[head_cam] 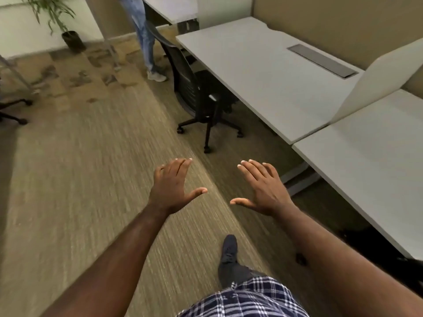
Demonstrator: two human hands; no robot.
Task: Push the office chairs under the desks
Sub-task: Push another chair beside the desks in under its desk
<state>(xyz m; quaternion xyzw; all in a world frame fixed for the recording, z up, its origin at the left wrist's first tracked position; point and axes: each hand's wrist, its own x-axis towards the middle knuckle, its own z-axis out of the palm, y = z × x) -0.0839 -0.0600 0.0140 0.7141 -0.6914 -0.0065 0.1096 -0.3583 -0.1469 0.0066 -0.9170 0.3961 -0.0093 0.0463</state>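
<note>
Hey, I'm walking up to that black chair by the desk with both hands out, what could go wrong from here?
1. The black office chair sits angled to the grey desk, so a straight shove might jam its armrest against the desk edge.
2. Another person stands just beyond the chair; a hard push could roll it their way.
3. Your left hand and right hand are open and empty, and the chair's caster legs stick out toward your stepping foot, a possible trip.
</note>
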